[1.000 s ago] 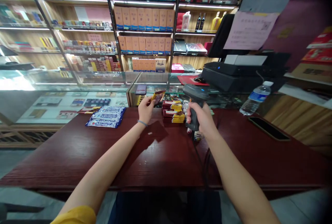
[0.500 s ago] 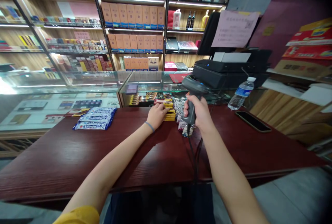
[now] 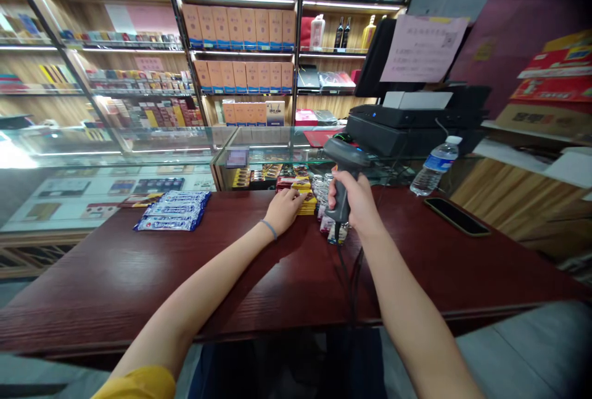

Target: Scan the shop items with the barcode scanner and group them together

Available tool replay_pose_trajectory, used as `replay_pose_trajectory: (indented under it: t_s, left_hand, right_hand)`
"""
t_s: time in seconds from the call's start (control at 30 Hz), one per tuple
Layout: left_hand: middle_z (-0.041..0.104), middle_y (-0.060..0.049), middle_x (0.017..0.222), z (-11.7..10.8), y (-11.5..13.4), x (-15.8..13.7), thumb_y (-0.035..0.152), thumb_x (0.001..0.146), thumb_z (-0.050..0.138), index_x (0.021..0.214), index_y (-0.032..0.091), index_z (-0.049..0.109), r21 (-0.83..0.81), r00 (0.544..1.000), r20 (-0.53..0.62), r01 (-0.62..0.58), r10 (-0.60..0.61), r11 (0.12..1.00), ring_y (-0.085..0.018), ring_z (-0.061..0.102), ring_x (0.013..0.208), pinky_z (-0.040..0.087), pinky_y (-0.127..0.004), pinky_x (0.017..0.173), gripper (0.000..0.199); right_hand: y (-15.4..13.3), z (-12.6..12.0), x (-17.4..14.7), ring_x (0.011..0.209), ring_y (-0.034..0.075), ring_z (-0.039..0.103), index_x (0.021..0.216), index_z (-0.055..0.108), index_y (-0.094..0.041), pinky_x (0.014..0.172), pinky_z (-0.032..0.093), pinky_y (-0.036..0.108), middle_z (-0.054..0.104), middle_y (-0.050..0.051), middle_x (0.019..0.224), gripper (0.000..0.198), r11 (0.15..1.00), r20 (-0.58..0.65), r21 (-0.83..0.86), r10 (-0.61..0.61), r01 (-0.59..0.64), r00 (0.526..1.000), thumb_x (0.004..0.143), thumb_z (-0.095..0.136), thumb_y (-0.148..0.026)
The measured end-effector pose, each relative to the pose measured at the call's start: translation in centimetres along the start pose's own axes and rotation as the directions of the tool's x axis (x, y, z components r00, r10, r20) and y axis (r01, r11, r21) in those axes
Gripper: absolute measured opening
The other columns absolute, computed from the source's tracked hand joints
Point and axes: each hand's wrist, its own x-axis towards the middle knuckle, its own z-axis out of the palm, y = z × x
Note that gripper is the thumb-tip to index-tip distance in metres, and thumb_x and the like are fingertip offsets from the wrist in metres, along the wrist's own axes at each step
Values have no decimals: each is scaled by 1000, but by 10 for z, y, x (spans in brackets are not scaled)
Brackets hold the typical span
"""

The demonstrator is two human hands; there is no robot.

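My right hand (image 3: 356, 198) is wrapped round the grip of a black barcode scanner (image 3: 341, 201). Its head points away from me, over several small shiny packets (image 3: 337, 232) that it partly hides. A cable runs down from the grip towards the table's front edge. Just left of the scanner, my left hand (image 3: 283, 209) rests on a stack of yellow packets (image 3: 307, 206), fingers stretched out over its left side. The fingertips touch the packets. A few red packets (image 3: 284, 183) show behind that hand.
Blue-and-white packets (image 3: 173, 211) lie in a row at left on the dark red table (image 3: 222, 288). To the right are a water bottle (image 3: 435, 168) and a phone (image 3: 457, 216). Behind stand a glass display case (image 3: 185, 146) and a black monitor (image 3: 377, 57).
The whole view has shifted slightly. Both hands stay at nearly the same places, the right still round the scanner and the left on the yellow packets.
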Motion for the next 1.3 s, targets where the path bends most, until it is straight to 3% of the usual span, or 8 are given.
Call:
replay_pose_trajectory:
  t_s: [0.27, 0.43, 0.67, 0.8, 0.93, 1.03, 1.2, 1.3]
  left_hand:
    - [66, -7, 112, -41, -47, -26, 20, 98, 47, 124, 22, 57, -227, 960, -238, 93, -148, 969, -20, 61, 107, 50, -34, 96, 28]
    - [66, -8, 111, -69, -104, -65, 24, 98, 48, 116, 20, 59, -209, 902, -309, 245, -301, 947, -18, 63, 101, 51, -31, 91, 21]
    - [64, -8, 107, -113, -196, -147, 26, 97, 46, 115, 19, 59, -87, 783, -356, 516, -511, 852, -19, 63, 98, 51, -31, 91, 23]
    - [62, -9, 111, -132, -249, -196, 23, 95, 45, 120, 19, 58, 26, 697, -324, 683, -640, 730, -20, 62, 101, 49, -32, 95, 29]
    - [60, -11, 120, -140, -293, -233, 17, 90, 46, 125, 17, 59, 105, 630, -282, 769, -723, 630, -22, 60, 109, 46, -33, 102, 37]
    - [59, -12, 127, -140, -314, -249, 18, 88, 48, 130, 16, 58, 156, 628, -160, 778, -762, 609, -23, 56, 120, 43, -34, 107, 43]
    - [50, -13, 145, -139, -329, -256, 33, 89, 55, 140, 17, 52, 185, 663, 105, 719, -741, 670, -25, 49, 133, 38, -34, 113, 54]
    - [51, -12, 146, -139, -335, -256, 42, 90, 54, 142, 18, 52, 200, 657, 197, 699, -727, 686, -26, 48, 135, 36, -34, 114, 57]
  right_hand:
    - [5, 7, -4, 33, 11, 48, 88, 54, -24, 32, 39, 21, 54, -9, 49, 20, 999, 29, 40, -4, 3, 1000, 77, 67, -33]
    - [12, 22, -16, 34, 11, 48, 89, 57, -22, 34, 40, 22, 54, -8, 51, 18, 999, 94, 28, 13, -16, 995, 80, 67, -33]
    - [31, 46, -33, 36, 12, 49, 90, 59, -20, 37, 39, 23, 55, -6, 53, 19, 994, 207, -64, 99, -87, 973, 83, 68, -36]
    - [40, 55, -40, 38, 12, 50, 78, 58, -18, 39, 40, 24, 55, -3, 53, 22, 983, 250, -152, 141, -105, 958, 86, 66, -38]
    - [47, 63, -44, 37, 13, 49, 91, 60, -20, 39, 39, 24, 55, -4, 53, 22, 973, 249, -169, 197, -158, 948, 84, 67, -40]
    - [53, 68, -45, 37, 14, 49, 90, 60, -22, 38, 38, 25, 56, -3, 53, 23, 966, 230, -189, 218, -177, 948, 81, 71, -41]
    - [59, 71, -43, 37, 15, 48, 78, 64, -23, 40, 40, 29, 54, -1, 52, 21, 949, 207, -246, 249, -196, 946, 76, 74, -42]
    - [60, 71, -41, 37, 15, 47, 72, 65, -24, 40, 39, 29, 54, 0, 52, 22, 944, 196, -266, 251, -195, 948, 77, 73, -44]
